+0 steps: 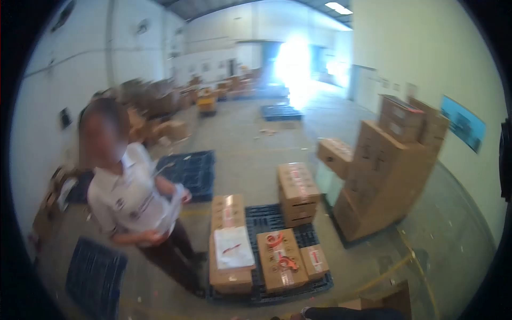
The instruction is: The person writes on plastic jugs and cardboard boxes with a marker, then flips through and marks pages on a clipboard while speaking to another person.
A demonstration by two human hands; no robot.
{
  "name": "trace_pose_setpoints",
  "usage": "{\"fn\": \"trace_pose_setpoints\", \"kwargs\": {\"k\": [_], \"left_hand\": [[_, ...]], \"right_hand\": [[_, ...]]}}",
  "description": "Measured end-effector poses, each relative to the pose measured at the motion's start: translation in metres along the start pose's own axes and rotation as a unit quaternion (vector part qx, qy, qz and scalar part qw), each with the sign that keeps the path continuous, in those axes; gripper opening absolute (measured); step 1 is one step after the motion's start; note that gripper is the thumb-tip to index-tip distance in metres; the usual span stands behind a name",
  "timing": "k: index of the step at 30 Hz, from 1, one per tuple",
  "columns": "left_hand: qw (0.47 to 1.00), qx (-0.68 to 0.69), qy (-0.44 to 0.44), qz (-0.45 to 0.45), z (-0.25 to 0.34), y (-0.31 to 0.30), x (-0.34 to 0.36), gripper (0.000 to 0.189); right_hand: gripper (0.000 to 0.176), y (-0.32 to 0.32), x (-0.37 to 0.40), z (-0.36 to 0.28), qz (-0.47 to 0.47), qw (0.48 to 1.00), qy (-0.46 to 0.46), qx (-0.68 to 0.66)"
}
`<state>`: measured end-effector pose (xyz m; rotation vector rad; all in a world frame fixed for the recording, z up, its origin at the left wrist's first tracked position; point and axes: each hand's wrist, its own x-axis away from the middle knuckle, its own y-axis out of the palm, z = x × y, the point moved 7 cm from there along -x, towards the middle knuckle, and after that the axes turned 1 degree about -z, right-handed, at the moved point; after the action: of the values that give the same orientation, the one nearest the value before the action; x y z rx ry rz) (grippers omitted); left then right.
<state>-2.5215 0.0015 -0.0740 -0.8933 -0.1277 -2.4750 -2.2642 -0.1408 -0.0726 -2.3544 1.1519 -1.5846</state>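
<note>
Neither of my hands shows in the head view. Below me lies a dark blue pallet with several cardboard boxes on it. One long box at its left carries a white sheet of paper. A box in front holds an orange tape dispenser. A taller stack of boxes stands at the pallet's back right. A dark sleeve or shoe shows at the bottom edge; I cannot tell whose it is.
A co-worker in a white shirt stands left of the pallet holding something white. A tall stack of boxes is at right. Empty blue pallets lie on the floor. More boxes line the left wall.
</note>
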Motion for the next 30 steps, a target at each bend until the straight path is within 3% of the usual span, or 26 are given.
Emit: {"fn": "trace_pose_setpoints", "kwargs": {"k": [1,2,3,4,5,7,11,13,14,17,20,24,28,30], "left_hand": [[0.986,-0.160,-0.011,-0.033,0.100,0.014,0.038,0.052],[0.981,-0.134,0.051,-0.131,0.137,0.043,0.025,0.055],[0.968,-0.080,0.176,-0.160,0.184,0.069,0.027,0.052],[0.945,-0.032,0.227,-0.233,0.273,0.090,0.070,0.052],[0.914,-0.084,0.327,-0.226,0.298,0.113,0.067,0.046],[0.877,-0.132,0.411,-0.211,0.360,0.142,0.094,0.039],[0.844,-0.057,0.407,-0.344,0.431,0.149,0.156,0.034],[0.828,0.037,0.363,-0.427,0.453,0.138,0.205,0.037],[0.800,0.036,0.418,-0.429,0.469,0.130,0.220,0.032],[0.832,0.086,0.328,-0.438,0.454,0.117,0.205,0.025],[0.811,0.026,0.451,-0.373,0.444,0.112,0.178,0.030],[0.776,0.052,0.441,-0.448,0.463,0.104,0.206,0.030],[0.818,-0.078,0.420,-0.384,0.421,0.093,0.139,0.031],[0.771,-0.053,0.469,-0.428,0.444,0.089,0.175,0.029]], "right_hand": [[0.061,-0.010,0.002,0.002,-0.003,1.000,-0.003,0.001],[0.061,-0.022,0.006,0.005,-0.001,1.000,-0.001,-0.002],[0.061,-0.033,0.008,0.007,-0.007,1.000,-0.004,-0.001],[0.061,-0.044,0.011,0.001,-0.011,1.000,-0.006,-0.002],[0.061,-0.056,0.009,-0.004,-0.013,1.000,-0.007,0.003],[0.060,-0.075,0.004,-0.015,-0.009,1.000,-0.007,0.008],[0.059,-0.109,0.002,-0.031,0.012,1.000,-0.010,0.010],[0.059,-0.120,0.007,-0.039,0.025,1.000,-0.010,0.007],[0.059,-0.126,0.009,-0.043,0.033,0.999,-0.009,0.007],[0.058,-0.137,0.020,-0.053,0.053,0.999,-0.003,-0.005],[0.058,-0.141,0.028,-0.056,0.065,0.998,0.009,-0.015],[0.057,-0.137,0.041,-0.056,0.075,0.996,0.033,-0.034],[0.056,-0.125,0.051,-0.053,0.079,0.994,0.062,-0.044],[0.056,-0.117,0.055,-0.050,0.078,0.993,0.075,-0.054]]}}
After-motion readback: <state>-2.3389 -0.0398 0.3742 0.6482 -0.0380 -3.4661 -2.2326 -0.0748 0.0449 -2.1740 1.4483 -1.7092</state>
